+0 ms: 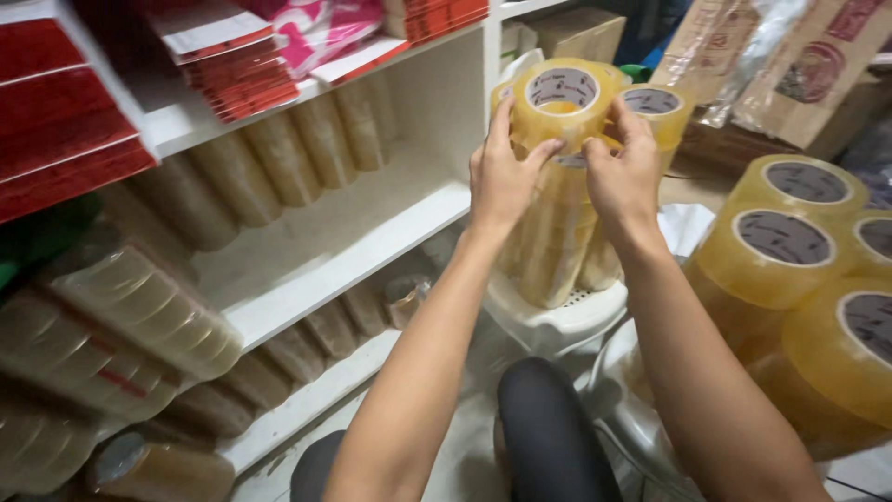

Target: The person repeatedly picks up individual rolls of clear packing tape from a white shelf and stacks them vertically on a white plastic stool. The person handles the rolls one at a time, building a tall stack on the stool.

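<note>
Two bare forearms rise from the lower edge of the head view, above a dark-clad knee point(548, 418). The left hand point(502, 177) and right hand point(624, 178) meet at the top of a tall wrapped stack of tape rolls point(556, 200), fingertips pinching at the clear wrap just under its top roll; neither hand is spread. The stack stands upright on a white plastic stool point(557, 321), with a second stack point(656, 110) just behind it. At right, more yellowish stacks point(790, 251) lie close to the camera, cut off by the frame. At left, the white shelf point(325, 251) already holds rows of tape sleeves at its back, while much of its front board is bare, so stocking appears only partly done; the stack in hand looks still wrapped. Red flat packs point(232, 70) sit on the shelf above. Hidden: the pinch point itself, behind the fingers, and the stool's base. Brown paper bags point(790, 65) in the far corner are blurred.
</note>
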